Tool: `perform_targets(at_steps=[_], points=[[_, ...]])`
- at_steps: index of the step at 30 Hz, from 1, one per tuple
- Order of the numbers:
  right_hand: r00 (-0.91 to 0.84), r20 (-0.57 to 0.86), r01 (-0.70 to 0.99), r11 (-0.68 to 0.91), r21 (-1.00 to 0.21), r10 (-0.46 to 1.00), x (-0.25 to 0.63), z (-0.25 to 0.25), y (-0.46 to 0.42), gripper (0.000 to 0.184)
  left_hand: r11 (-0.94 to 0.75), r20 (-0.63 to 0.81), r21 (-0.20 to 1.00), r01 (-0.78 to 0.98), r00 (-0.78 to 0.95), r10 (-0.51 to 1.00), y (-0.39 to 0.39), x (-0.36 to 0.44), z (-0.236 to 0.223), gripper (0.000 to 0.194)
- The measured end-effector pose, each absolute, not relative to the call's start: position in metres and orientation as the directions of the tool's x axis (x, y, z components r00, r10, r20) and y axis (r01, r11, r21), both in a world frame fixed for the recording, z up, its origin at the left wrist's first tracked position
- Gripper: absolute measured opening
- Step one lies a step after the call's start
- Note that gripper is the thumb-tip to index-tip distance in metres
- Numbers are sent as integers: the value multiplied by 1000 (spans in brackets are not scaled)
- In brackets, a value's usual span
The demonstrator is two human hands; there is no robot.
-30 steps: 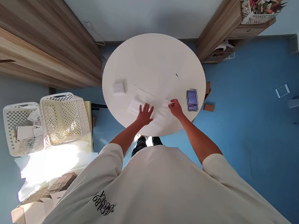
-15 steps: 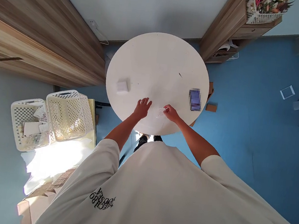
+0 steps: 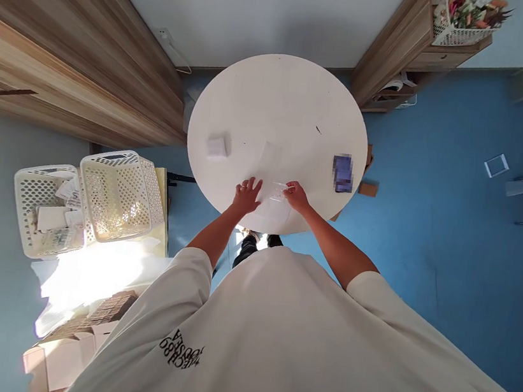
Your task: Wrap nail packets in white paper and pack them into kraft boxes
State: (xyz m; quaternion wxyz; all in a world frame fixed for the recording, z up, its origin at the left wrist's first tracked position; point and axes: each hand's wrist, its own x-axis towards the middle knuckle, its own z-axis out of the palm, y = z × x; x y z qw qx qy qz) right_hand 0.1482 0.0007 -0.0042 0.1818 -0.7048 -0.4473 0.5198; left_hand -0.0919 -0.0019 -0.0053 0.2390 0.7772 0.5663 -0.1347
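Observation:
A clear plastic bag or sheet (image 3: 277, 192) lies between my hands near the front of the round white table (image 3: 285, 90). My right hand (image 3: 295, 196) pinches its right edge between thumb and fingers. To its left, my left hand (image 3: 246, 196) is open over the tabletop, fingers apart and a ring on one of them. Whether its fingers touch the clear plastic, I cannot tell. A small white block-like stack (image 3: 216, 146) sits at the table's left. At the right side lies a blurred purple phone-like item (image 3: 342, 173).
Two white perforated baskets (image 3: 116, 202) stand to my left, one holding papers. Brown cardboard (image 3: 114, 308) is below them. A wooden cabinet (image 3: 392, 40) bears a basket of flowers (image 3: 467, 24). A wood-grain panel (image 3: 92, 51) rises at left.
The white translucent sheet that lay under my left hand has gone from there. My left hand lifted and then lowered a little. The clear plastic has moved left with my right hand.

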Motion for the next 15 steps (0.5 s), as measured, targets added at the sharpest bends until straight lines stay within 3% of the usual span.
perform_targets(at_steps=[7,12,15], points=[[23,-574,525,-498,-690,819,124,-10,0,24,-65,-513,243,968,185,838,-26,-80,6,83],[2,-454,654,-345,-673,891,120,-10,-10,31,-178,-435,296,939,298,849,-30,-85,8,81],[-143,-392,769,-148,-622,909,126,-9,-31,21,-244,-406,313,918,362,839,-20,-80,4,83]])
